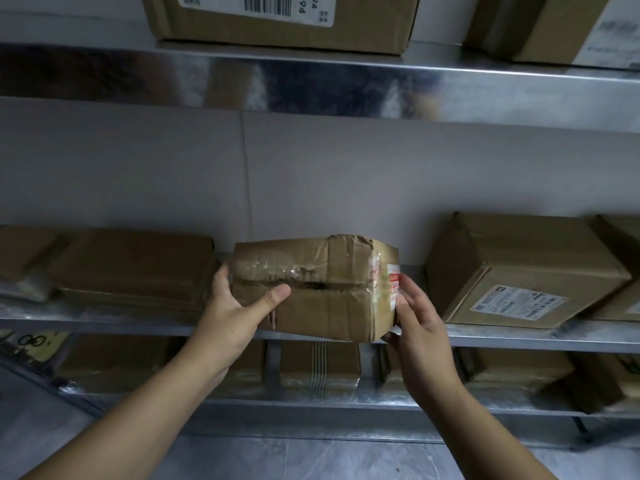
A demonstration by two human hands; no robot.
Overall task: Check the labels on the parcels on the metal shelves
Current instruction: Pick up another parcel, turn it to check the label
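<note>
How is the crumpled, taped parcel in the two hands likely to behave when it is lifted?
The taped parcel probably gives a little: its cardboard is dented and the middle seam gapes. The glossy tape may be slippery near the left hand. It seems fairly light, since the right hand holds its end by fingers and thumb.

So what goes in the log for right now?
step: label check | left hand: grips taped parcel | right hand: holds label end | at: middle shelf
</note>
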